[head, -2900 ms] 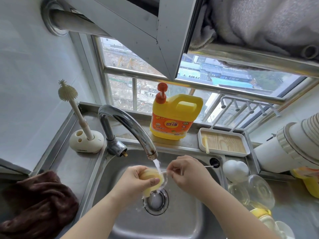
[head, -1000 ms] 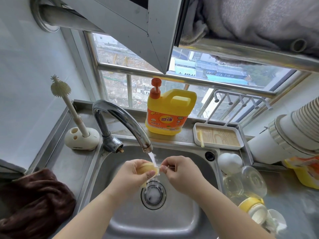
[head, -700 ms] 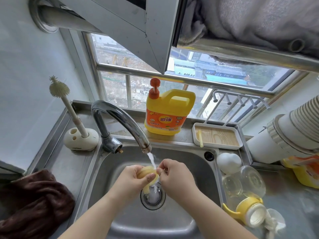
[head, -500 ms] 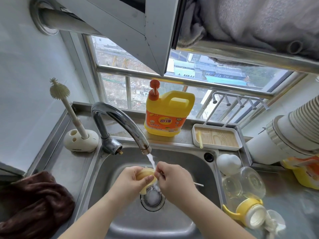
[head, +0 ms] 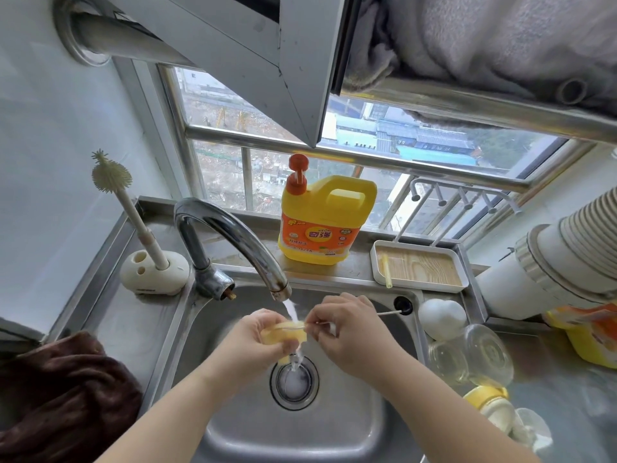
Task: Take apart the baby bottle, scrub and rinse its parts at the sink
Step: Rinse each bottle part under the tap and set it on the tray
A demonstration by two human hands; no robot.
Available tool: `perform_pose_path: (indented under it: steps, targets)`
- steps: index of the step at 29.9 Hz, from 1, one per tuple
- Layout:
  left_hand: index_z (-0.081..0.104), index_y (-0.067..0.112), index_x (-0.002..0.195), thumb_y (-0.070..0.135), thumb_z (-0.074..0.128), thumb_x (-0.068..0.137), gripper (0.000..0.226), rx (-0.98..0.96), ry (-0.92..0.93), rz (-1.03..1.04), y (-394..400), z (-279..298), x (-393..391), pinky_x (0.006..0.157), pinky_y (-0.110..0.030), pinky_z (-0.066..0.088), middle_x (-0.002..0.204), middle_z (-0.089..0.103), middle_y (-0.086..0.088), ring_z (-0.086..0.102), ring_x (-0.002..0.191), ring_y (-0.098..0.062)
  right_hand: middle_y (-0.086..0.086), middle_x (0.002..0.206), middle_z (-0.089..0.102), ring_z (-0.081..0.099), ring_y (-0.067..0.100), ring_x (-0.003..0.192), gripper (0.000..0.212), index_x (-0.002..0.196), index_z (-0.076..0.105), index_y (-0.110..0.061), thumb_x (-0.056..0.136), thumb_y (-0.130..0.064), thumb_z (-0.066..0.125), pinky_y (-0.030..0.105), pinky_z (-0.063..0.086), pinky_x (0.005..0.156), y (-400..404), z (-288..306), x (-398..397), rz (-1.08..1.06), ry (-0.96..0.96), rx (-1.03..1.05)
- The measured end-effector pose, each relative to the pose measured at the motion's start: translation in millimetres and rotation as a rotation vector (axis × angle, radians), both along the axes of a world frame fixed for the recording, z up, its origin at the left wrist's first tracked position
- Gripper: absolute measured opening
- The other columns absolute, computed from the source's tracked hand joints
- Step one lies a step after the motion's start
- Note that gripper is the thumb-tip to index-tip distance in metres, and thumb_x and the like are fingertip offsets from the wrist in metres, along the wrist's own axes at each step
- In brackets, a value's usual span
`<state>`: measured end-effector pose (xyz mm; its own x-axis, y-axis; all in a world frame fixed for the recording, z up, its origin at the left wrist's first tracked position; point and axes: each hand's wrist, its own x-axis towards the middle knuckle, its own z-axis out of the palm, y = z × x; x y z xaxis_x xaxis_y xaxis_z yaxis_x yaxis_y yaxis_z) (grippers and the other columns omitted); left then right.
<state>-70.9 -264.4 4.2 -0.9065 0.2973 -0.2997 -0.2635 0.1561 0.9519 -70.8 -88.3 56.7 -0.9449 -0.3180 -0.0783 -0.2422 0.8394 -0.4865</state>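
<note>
A home kitchen, high in a city building. A steel sink point(head: 334, 439) with a curved tap point(head: 233, 235) sits under a barred window point(head: 417, 142) looking out over rooftops. A yellow dish soap jug point(head: 325, 222) stands on the far ledge, a bottle brush point(head: 133, 208) in its holder at left, a brown towel point(head: 63, 392) near left.

I observe both bare forearms entering from the lower edge and converging toward the centre. The left hand point(head: 248, 342) is curled, palm turned inward, thumb and fingers closed around the small yellow plastic bottle part point(head: 284, 332). The right hand point(head: 347, 330) sits just beside it, back of the hand facing up, wrist slightly bent. Its thumb and forefinger pinch the thin white stick-handled brush point(head: 389, 313), and the remaining fingers are curled under. The two hands are nearly touching.
</note>
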Motion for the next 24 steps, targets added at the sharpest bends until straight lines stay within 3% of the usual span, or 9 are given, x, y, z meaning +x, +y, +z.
perform_pose_path:
  steps: [4, 8, 11, 14, 18, 21, 24]
  targets:
    - [0.063, 0.003, 0.076, 0.031, 0.07, 0.065, 0.031, -0.093, 0.105, -0.036, 2.3, -1.6, 0.8, 0.061, -0.026, 0.037, 0.062, 0.053, 0.001, 0.044, 0.059, -0.009, -0.016, 0.072, 0.047, 0.04, 0.006, 0.081, 0.019, 0.088, 0.067, -0.026, 0.089, -0.042, 0.056, 0.029, 0.027, 0.08, -7.8, 4.3, -1.6, -0.04, 0.017, 0.05]
    - [0.055, -0.002, 0.068, 0.025, 0.071, 0.069, 0.031, -0.109, 0.173, -0.035, 1.4, 5.4, 2.0, 0.055, -0.022, 0.031, 0.057, 0.044, 0.007, 0.038, 0.056, -0.006, -0.019, 0.064, 0.05, 0.05, 0.005, 0.077, 0.015, 0.08, 0.068, -0.025, 0.086, -0.038, 0.062, 0.027, 0.036, 0.084, -2.2, 5.4, -3.5, -0.112, -0.1, -0.04]
    - [0.062, 0.004, 0.069, 0.015, 0.074, 0.073, 0.017, -0.018, 0.124, -0.067, -0.3, 9.0, 5.2, 0.058, -0.017, 0.037, 0.06, 0.056, 0.006, 0.047, 0.059, -0.005, -0.014, 0.063, 0.058, 0.053, -0.001, 0.066, 0.013, 0.075, 0.07, -0.023, 0.083, -0.033, 0.067, 0.02, 0.045, 0.072, 9.2, 5.0, -6.4, -0.146, -0.25, -0.146]
    - [0.066, 0.002, 0.076, 0.022, 0.072, 0.067, 0.022, 0.057, 0.084, -0.041, -1.1, 9.9, 8.1, 0.06, -0.016, 0.038, 0.064, 0.058, 0.003, 0.049, 0.062, -0.006, -0.013, 0.063, 0.059, 0.051, -0.004, 0.06, 0.013, 0.075, 0.069, -0.022, 0.084, -0.031, 0.068, 0.014, 0.043, 0.063, 14.0, 5.3, -8.6, -0.135, -0.327, -0.18]
    - [0.063, -0.001, 0.078, 0.019, 0.073, 0.067, 0.025, 0.128, 0.028, -0.003, -3.9, 16.0, 7.7, 0.054, -0.011, 0.037, 0.06, 0.058, 0.006, 0.049, 0.056, -0.003, -0.013, 0.066, 0.061, 0.053, -0.004, 0.063, 0.012, 0.075, 0.069, -0.022, 0.084, -0.03, 0.067, 0.018, 0.046, 0.066, 22.8, 5.9, -9.7, -0.137, -0.33, -0.185]
    - [0.059, -0.007, 0.083, 0.01, 0.081, 0.071, 0.03, 0.042, 0.018, -0.041, 0.0, 18.1, 6.5, 0.05, -0.011, 0.037, 0.058, 0.058, 0.006, 0.05, 0.051, -0.003, -0.014, 0.064, 0.058, 0.052, -0.006, 0.061, 0.013, 0.071, 0.065, -0.028, 0.084, -0.03, 0.067, 0.012, 0.042, 0.063, 16.7, 5.0, -5.0, -0.115, -0.313, -0.196]
    - [0.063, 0.001, 0.082, 0.019, 0.081, 0.072, 0.028, -0.067, 0.039, -0.067, 4.9, 21.2, 2.8, 0.051, -0.013, 0.039, 0.059, 0.058, 0.006, 0.051, 0.052, -0.004, -0.015, 0.064, 0.058, 0.052, -0.004, 0.063, 0.012, 0.072, 0.067, -0.028, 0.083, -0.032, 0.067, 0.016, 0.042, 0.065, 5.7, 4.4, -4.2, -0.09, -0.24, -0.177]
